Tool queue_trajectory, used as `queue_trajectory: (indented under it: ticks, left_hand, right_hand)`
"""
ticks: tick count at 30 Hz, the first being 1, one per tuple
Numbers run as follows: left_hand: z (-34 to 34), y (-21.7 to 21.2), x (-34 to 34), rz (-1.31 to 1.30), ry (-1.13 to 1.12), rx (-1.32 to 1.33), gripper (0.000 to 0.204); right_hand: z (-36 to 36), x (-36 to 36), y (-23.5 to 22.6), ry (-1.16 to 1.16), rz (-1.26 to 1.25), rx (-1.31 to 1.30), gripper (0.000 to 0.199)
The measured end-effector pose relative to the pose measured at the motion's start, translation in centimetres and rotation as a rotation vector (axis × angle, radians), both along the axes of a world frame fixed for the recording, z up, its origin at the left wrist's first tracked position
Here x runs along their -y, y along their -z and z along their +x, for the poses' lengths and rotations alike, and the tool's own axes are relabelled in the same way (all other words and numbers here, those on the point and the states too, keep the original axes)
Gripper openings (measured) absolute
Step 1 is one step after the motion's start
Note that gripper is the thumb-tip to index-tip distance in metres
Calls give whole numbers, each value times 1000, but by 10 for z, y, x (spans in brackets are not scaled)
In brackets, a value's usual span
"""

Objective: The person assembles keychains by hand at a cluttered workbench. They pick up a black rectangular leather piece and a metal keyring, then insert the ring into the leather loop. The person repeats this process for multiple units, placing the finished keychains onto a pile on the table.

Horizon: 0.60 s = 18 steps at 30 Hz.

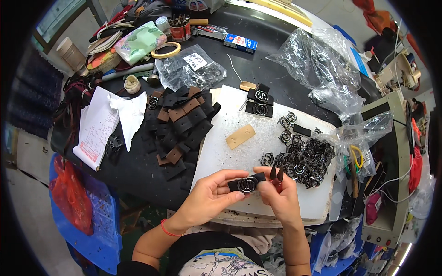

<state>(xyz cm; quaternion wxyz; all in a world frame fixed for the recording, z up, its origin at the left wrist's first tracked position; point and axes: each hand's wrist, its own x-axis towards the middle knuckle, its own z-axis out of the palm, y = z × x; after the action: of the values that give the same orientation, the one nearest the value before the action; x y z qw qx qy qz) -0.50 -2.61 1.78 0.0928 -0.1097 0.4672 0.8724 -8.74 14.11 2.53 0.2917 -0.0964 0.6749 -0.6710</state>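
Observation:
My left hand (214, 191) is closed on the left end of a small black leather piece (235, 186). A dark metal ring-shaped buckle (247, 184) sits on its middle. My right hand (282, 195) pinches the right end of the same piece between thumb and fingers. Tucked in that hand is a pair of pliers (276, 177), dark jaws pointing away from me, with red showing at the handles. Beyond my hands, two black pieces with buckles (260, 102) lie at the board's far edge. A tan leather piece (240, 136) rests closer to me.
A heap of loose buckles (311, 158) covers the right of the white board (216, 156). Brown and black leather pieces (182, 126) pile up at left, beside a notepad (96, 124). Plastic bags (317, 64), a tape roll (165, 49) and a blue box (240, 43) lie farther back.

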Motion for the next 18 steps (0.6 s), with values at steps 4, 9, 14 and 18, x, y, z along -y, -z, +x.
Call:
queue_trajectory:
  ticks: [4, 9, 14, 18]
  left_hand:
    - [3, 8, 3, -38, 12, 34, 34]
    - [7, 12, 0, -335, -30, 30, 31]
    - [-16, 8, -3, -514, -337, -95, 47]
    - [-25, 5, -10, -803, -410, -309, 43]
  right_hand:
    - [-1, -3, 1, -63, 26, 54, 19]
    - [-1, 0, 5, -148, 119, -103, 14]
    - [-45, 22, -1, -132, 244, -426, 18]
    - [-95, 35, -4, 173, 481, -869, 28]
